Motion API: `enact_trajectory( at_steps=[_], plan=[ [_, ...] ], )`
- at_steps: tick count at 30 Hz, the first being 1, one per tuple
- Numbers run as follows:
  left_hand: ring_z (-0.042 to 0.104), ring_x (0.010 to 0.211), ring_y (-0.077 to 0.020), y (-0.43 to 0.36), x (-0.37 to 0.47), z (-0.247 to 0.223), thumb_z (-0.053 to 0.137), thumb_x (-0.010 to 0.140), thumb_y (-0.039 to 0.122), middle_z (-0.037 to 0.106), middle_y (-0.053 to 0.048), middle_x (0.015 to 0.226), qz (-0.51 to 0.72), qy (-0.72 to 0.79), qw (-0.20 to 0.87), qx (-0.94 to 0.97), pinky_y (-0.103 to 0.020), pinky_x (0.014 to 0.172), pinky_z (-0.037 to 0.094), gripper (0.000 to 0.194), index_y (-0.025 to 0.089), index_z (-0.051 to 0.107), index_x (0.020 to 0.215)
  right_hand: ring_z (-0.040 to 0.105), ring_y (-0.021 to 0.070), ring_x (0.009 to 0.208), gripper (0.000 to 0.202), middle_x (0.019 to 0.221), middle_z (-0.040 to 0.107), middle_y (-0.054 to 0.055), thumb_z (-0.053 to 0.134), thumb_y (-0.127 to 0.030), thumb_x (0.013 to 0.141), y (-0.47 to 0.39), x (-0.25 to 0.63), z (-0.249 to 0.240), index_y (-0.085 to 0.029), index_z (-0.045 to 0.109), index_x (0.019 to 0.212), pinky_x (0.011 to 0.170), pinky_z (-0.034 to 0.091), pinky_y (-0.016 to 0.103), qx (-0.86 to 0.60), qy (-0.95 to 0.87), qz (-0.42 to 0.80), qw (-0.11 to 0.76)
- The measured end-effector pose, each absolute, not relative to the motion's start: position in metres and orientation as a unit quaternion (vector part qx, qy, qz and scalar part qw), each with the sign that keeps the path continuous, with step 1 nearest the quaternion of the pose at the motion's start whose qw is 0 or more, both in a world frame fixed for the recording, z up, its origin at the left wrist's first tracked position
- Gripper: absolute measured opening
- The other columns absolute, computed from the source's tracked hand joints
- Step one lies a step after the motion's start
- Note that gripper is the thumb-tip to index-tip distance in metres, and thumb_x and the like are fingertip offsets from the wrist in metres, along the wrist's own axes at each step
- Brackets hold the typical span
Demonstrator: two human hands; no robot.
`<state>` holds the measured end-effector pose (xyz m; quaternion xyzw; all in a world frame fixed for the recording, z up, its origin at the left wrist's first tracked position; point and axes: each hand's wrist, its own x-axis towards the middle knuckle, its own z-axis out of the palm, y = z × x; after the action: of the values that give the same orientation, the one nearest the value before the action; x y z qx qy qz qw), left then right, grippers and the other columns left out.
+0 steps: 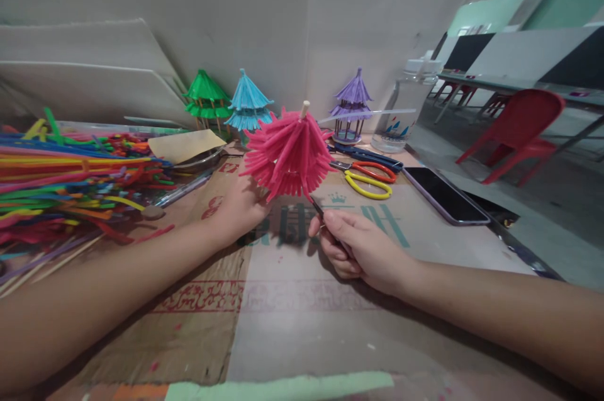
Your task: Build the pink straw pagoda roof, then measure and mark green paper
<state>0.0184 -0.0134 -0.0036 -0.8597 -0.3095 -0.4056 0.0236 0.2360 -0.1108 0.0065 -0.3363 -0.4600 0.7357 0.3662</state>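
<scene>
A pink model pavilion roof (290,155), built of fuzzy pipe-cleaner strips around a pale stick, is held up over the table. My left hand (243,212) is closed at its underside, with most fingertips hidden behind the pink strips. My right hand (346,240) is closed around slim dark tweezers (318,206), whose tip meets the roof's lower edge. Behind stand a green model pavilion (206,96), a light blue one (246,99) and a purple one (353,102).
Many coloured pipe cleaners (94,180) lie heaped at the left. Orange-handled pliers (375,169) and yellow-handled scissors (368,187) lie behind my right hand. A phone (446,194) rests near the right edge, with a clear bottle (401,111) behind it. A red chair (523,124) stands beyond.
</scene>
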Motion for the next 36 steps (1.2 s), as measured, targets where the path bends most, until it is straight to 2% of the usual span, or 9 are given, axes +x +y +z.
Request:
enact_trajectory(
  at_steps=[11, 25, 31, 36],
  plan=[
    [0.066, 0.095, -0.0254, -0.0135, 0.0186, -0.0028, 0.055, 0.077, 0.009, 0.073, -0.006, 0.091, -0.415, -0.305, 0.021, -0.857, -0.04, 0.088, 0.055, 0.027, 0.018, 0.068, 0.099, 0.016, 0.002, 0.035, 0.032, 0.047, 0.034, -0.012, 0.055, -0.05, 0.094, -0.1097, 0.2352, 0.0058, -0.019, 0.054, 0.087, 0.032, 0.016, 0.013, -0.339, -0.465, 0.733, 0.364],
    [0.067, 0.094, -0.0252, -0.0135, 0.0202, -0.0023, 0.057, 0.083, 0.013, 0.072, -0.007, 0.098, -0.423, -0.303, 0.014, -0.854, -0.039, 0.088, 0.055, 0.025, 0.018, 0.066, 0.107, 0.017, 0.0025, 0.035, 0.029, 0.048, 0.034, -0.011, 0.052, -0.047, 0.097, -0.1106, 0.2358, 0.0054, -0.019, 0.055, 0.089, 0.032, 0.016, 0.013, -0.335, -0.454, 0.739, 0.369],
    [0.066, 0.096, -0.0253, -0.0129, 0.0204, -0.0023, 0.058, 0.085, 0.016, 0.072, -0.007, 0.096, -0.422, -0.291, 0.024, -0.858, -0.041, 0.092, 0.053, 0.02, 0.018, 0.067, 0.103, 0.015, 0.0025, 0.035, 0.03, 0.048, 0.035, -0.011, 0.051, -0.047, 0.097, -0.1109, 0.2354, 0.0048, -0.019, 0.055, 0.089, 0.032, 0.015, 0.013, -0.34, -0.457, 0.734, 0.371],
    [0.066, 0.095, -0.026, -0.0135, 0.0201, -0.0028, 0.058, 0.083, 0.013, 0.072, -0.008, 0.096, -0.425, -0.294, 0.035, -0.856, -0.042, 0.089, 0.054, 0.019, 0.017, 0.067, 0.099, 0.017, 0.0024, 0.036, 0.03, 0.049, 0.036, -0.011, 0.052, -0.048, 0.096, -0.111, 0.2361, 0.0047, -0.019, 0.055, 0.09, 0.033, 0.016, 0.013, -0.33, -0.451, 0.74, 0.374]
  ],
)
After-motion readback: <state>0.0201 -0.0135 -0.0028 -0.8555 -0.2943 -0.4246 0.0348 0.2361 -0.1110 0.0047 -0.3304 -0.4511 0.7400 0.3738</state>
